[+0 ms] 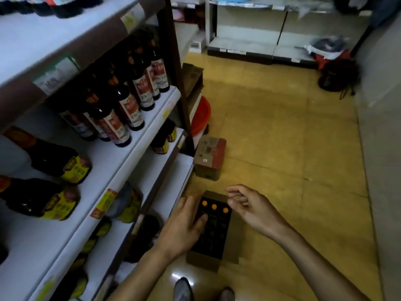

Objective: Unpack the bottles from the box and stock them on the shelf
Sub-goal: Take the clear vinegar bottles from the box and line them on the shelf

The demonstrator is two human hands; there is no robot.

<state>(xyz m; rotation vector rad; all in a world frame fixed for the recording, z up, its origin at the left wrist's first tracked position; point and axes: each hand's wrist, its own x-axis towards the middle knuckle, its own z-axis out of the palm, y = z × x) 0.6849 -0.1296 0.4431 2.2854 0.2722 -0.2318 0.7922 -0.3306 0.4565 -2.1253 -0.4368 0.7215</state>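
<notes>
An open cardboard box (204,262) stands on the floor in front of my feet. Three dark bottles with orange caps (214,206) stand in a row at its far end; the rest of its inside is dark. My left hand (183,224) reaches over the box's left side with straight fingers, the thumb dipping inside near the leftmost cap. My right hand (249,206) hovers over the box's far right corner, fingers loosely curled, holding nothing. The white shelf (138,135) to my left carries dark bottles with red and white labels (128,107).
Lower shelves hold dark bottles with yellow labels (73,168). A closed carton (209,157) sits on the yellow tiled floor beyond the box, with a red basin (200,118) behind it. White shelving (260,46) and bags (336,72) stand at the far end.
</notes>
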